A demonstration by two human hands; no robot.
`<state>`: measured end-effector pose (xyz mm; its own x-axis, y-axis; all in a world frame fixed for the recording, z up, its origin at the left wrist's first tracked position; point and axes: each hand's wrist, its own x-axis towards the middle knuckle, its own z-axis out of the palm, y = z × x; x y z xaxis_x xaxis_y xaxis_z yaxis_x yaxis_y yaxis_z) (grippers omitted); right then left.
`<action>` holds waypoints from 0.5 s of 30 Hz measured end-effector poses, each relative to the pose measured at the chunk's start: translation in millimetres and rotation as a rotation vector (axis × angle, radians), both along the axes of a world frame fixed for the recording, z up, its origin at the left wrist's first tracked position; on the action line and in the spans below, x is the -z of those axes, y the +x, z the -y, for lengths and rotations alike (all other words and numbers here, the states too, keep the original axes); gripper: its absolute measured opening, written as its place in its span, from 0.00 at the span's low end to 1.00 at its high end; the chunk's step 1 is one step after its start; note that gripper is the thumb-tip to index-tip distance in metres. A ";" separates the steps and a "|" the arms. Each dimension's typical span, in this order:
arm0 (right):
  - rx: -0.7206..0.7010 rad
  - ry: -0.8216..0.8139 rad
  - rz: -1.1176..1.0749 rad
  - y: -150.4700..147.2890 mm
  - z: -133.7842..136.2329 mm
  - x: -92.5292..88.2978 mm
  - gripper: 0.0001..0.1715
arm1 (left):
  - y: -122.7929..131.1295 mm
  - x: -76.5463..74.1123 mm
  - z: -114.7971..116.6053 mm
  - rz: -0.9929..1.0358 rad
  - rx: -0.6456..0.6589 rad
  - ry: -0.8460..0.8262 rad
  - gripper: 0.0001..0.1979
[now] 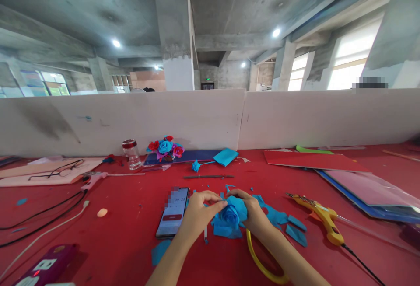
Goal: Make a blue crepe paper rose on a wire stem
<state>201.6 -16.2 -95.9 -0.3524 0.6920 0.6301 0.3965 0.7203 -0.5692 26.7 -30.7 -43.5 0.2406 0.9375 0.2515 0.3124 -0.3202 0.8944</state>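
Note:
A blue paper rose [231, 214] with layered, curled petals is held between my two hands above the red table. My left hand [199, 209] has its thumb and fingers pinched at the flower's upper left petals. From the right, my right hand [255, 212] grips the rose's outer side and base, with its fingertips partly hidden behind the petals. Blue paper pieces [297, 235] lie beneath and to the right of the flower. Under my right forearm shows a yellow curved loop [259, 259], the rest of it hidden.
A phone [172, 214] lies left of my hands. Yellow [320, 218] and pink [93, 181] glue guns with cords flank the work. Behind are a bunch of paper flowers [166, 147], a glass jar [132, 155], a small blue flower [196, 165] and a white partition [197, 120].

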 end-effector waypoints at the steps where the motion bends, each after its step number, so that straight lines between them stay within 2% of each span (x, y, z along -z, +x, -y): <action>1: 0.001 -0.011 0.003 -0.1 0.3 -0.4 0.10 | 0.3 0.6 -0.5 0.012 0.001 -0.011 0.11; 9: -0.064 -0.081 -0.026 -2.3 6.2 -8.4 0.16 | 1.2 3.2 -0.1 0.252 0.198 -0.263 0.17; 15: -0.119 -0.137 -0.039 -4.8 9.9 -9.9 0.17 | 7.8 10.4 -1.3 0.286 0.201 -0.318 0.21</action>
